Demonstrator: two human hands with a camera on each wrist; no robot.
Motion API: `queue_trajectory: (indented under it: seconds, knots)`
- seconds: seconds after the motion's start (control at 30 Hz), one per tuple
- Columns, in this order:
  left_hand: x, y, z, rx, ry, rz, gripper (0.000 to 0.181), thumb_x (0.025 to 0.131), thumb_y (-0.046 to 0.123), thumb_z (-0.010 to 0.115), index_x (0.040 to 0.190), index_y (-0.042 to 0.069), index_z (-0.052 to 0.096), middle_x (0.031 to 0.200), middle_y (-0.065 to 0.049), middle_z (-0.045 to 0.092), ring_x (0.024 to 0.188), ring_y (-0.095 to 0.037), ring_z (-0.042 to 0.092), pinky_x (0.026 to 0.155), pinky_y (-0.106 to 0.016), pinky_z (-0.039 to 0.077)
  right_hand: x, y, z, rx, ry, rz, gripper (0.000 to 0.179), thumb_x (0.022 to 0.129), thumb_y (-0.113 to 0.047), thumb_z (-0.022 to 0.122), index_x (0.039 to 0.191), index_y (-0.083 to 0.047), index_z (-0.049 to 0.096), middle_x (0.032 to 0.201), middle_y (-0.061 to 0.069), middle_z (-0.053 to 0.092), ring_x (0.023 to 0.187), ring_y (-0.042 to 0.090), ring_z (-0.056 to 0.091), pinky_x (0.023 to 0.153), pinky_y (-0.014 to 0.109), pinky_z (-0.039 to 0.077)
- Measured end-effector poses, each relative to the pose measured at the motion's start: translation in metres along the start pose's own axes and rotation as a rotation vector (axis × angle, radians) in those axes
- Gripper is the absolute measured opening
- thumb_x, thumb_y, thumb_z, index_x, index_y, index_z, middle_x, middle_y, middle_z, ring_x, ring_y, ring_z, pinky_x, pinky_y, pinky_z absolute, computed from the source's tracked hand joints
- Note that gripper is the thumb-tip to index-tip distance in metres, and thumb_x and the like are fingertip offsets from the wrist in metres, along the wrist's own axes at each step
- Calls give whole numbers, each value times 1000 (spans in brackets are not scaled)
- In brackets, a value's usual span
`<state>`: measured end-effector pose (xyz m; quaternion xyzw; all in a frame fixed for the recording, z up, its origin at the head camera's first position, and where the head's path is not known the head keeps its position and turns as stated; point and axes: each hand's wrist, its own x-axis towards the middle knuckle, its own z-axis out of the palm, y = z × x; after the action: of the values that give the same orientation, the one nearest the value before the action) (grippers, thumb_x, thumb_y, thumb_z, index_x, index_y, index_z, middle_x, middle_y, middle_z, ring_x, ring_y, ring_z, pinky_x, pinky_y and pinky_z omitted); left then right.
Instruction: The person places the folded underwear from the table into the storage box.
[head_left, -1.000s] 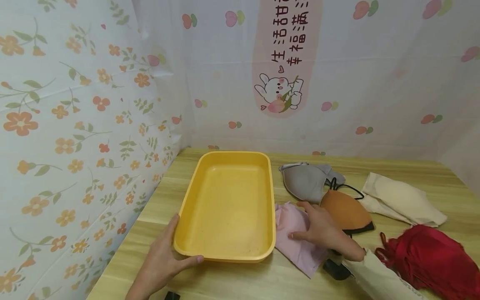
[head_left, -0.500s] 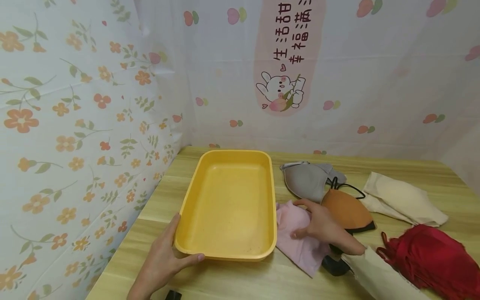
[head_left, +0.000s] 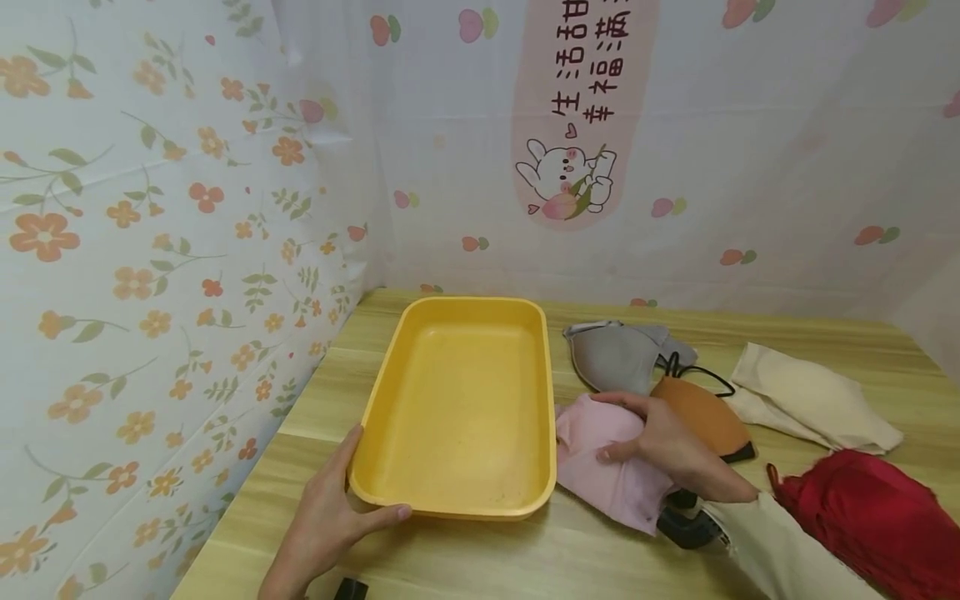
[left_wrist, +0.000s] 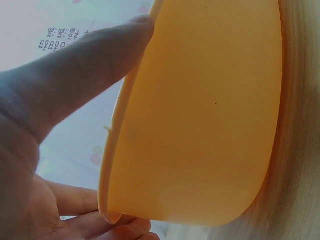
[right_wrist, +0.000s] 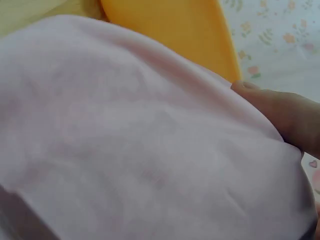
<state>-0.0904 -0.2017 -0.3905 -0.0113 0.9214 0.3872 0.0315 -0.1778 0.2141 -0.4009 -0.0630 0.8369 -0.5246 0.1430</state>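
Note:
A yellow plastic tray (head_left: 457, 408) with rounded corners stands on the table with nothing in it. My left hand (head_left: 322, 512) holds its near left corner, thumb on the front rim and fingers along the outer side; the left wrist view shows the thumb on the tray wall's edge (left_wrist: 117, 135). Right of the tray, a folded pink bra (head_left: 600, 442) is in the grip of my right hand (head_left: 671, 450). In the right wrist view the pink bra (right_wrist: 150, 125) fills most of the picture, the thumb (right_wrist: 280, 110) pressing its edge and the other fingers mostly hidden.
Behind the pink bra lies a grey bra (head_left: 615, 354), with an orange bra (head_left: 697, 417) beside it. Farther right are a beige bra (head_left: 817, 400) and a red bra (head_left: 870, 517). Floral cloth walls (head_left: 150, 292) border the table at left and back.
My right hand has pulled the pink bra slightly to the right and its near edge is lifting. The left hand stays on the tray's corner; the head view has shifted slightly.

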Motion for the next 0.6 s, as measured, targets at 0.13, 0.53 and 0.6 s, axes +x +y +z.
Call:
queue_trajectory:
  seconds: [0.13, 0.53, 0.6]
  knots:
    - [-1, 0, 1, 9, -5, 14, 129, 68, 52, 90, 160, 1, 15, 164, -27, 24, 147, -49, 34, 118, -63, 35, -3, -5, -7, 18, -8, 5, 83, 72, -18, 90, 146, -13, 52, 138, 20, 57, 101, 22, 60, 78, 29, 57]
    - [0, 2, 1, 40, -22, 12, 125, 75, 55, 84, 159, -4, 12, 166, -27, 16, 151, -48, 24, 120, -62, 30, -7, -41, -35, 35, -6, -4, 85, 75, -21, 89, 149, -17, 48, 134, 21, 55, 102, 26, 62, 78, 33, 60]
    - [1, 3, 1, 28, -24, 3, 125, 74, 54, 85, 159, -3, 12, 166, -27, 17, 151, -48, 25, 120, -62, 31, -4, -49, -37, 44, -4, -38, 83, 77, -19, 88, 149, -14, 47, 135, 21, 54, 102, 27, 61, 78, 33, 60]
